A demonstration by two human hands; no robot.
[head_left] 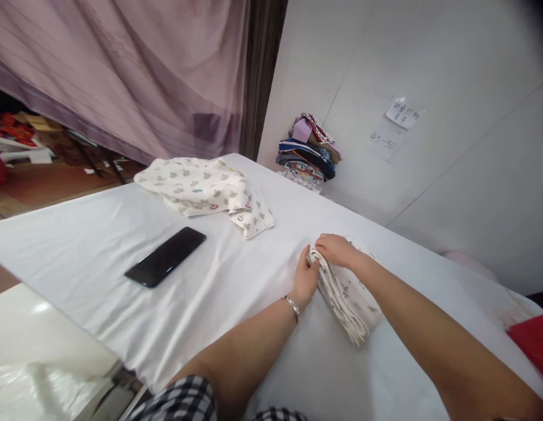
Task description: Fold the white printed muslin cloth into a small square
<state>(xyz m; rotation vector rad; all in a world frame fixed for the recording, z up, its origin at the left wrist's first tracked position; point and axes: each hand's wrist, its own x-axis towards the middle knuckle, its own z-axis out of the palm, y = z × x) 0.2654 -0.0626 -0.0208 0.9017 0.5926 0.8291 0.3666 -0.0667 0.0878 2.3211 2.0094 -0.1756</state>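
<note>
A folded cream cloth with a small print (348, 298) lies on the white-covered table (236, 280), its stacked layers facing left. My left hand (305, 278), with a silver bracelet at the wrist, pinches the far left corner of the folds. Closed on the same end from the far side is my right hand (336, 250). A second cloth (201, 184), cream with grey mouse-head shapes, lies crumpled at the table's far side. Between that cloth and the near left edge rests a black phone (166, 257).
Beyond the table's far edge, a stack of folded clothes (306, 155) stands against the white wall (363, 117). A pink curtain (166, 70) hangs at the back left. Something red (534, 345) is at the right edge. Clear plastic (38, 392) lies at the lower left.
</note>
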